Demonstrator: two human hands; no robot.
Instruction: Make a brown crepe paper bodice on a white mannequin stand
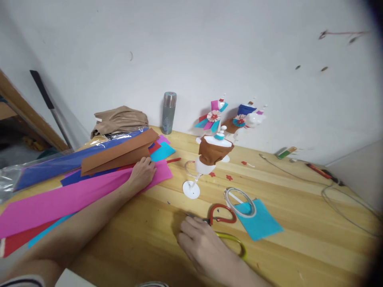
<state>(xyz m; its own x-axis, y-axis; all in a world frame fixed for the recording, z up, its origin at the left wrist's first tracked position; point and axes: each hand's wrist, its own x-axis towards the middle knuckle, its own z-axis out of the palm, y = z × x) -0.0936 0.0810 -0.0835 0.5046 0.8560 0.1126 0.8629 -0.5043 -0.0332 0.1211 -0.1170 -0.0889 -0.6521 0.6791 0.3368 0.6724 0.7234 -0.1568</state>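
Observation:
On the left, my left hand (143, 172) rests with curled fingers on a long pink sheet (80, 191); whether it grips the sheet is unclear. My right hand (199, 241) is at the lower middle, its fingers bent down over the blades of scissors with one red handle (223, 214) and one yellow handle (235, 240). The fingertips are hidden under it. A small white stand figure (205, 166) wrapped in brown cloth (214, 150) stands beyond both hands. White tape rolls (253, 210) lie partly over a blue square (265, 225).
Brown, blue and red sheets (119, 155) are piled at the left by tan fabric (119, 119). A grey flask (169, 113) and decorated figures (214, 115) stand by the wall. At the right lie a cable (299, 178), a green-handled tool (286, 152) and a red-and-black tool (320, 171).

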